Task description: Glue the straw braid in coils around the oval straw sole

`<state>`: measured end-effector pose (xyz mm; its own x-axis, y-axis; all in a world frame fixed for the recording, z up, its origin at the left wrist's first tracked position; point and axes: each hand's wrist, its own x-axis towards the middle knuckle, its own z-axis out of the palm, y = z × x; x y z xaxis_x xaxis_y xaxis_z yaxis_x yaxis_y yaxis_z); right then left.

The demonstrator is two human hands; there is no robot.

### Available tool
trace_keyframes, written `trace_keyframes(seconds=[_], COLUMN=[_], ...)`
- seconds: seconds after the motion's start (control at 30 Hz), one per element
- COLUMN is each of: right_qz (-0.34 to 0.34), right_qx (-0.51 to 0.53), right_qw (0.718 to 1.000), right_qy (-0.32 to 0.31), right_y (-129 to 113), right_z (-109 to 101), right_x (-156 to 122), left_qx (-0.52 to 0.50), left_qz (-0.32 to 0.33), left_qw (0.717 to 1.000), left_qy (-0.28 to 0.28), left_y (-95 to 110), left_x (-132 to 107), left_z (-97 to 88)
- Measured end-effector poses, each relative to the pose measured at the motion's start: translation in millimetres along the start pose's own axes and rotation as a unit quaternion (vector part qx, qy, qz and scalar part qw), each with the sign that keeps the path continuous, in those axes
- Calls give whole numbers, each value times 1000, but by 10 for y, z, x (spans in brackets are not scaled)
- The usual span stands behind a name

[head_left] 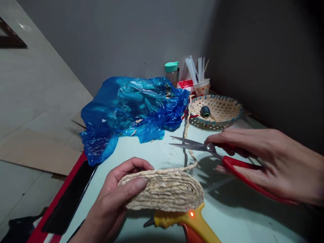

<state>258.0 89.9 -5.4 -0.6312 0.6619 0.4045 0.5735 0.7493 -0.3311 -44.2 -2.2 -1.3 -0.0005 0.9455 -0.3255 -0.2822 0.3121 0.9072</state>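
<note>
My left hand (118,192) grips an oval coil of braided straw cord (167,190) by its left end, thumb on top. From the coil's upper edge a loose length of cord (186,130) bends at the right and runs back toward the woven basket. In my right hand (268,162) is a pair of red-handled scissors (207,147), blades slightly parted and pointing left, close to the loose cord. Whether the blades touch the cord I cannot tell. Below the coil lies a yellow glue gun (199,226) with a lit red light, partly hidden by the coil.
A crumpled blue plastic bag (136,104) covers the back left of the table (164,152). Behind stand a green-lidded jar (171,72) and a paper cup (202,87) of clear sticks. The woven basket (225,111) holds a dark thread spool (205,111). A black phone (69,197) lies along the left edge.
</note>
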Motion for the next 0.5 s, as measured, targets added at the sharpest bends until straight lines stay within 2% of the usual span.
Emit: trace_keyframes(seconds=[0.1,0.3,0.5], right_qz=[-6,-4,14], right_qx=[-17,-32,-91], right_qw=[1000,999,996], right_qy=[-2,22,-9], right_y=[-13,55,383], right_z=[-48,-79,-25], right_x=[-21,-20,-110], left_qx=[12,65,-14], left_qz=[9,39,32], left_qw=[999,995,998], left_qy=[40,70,50], left_y=[5,15,29], left_x=[-8,-34,-22], left_z=[10,11,46])
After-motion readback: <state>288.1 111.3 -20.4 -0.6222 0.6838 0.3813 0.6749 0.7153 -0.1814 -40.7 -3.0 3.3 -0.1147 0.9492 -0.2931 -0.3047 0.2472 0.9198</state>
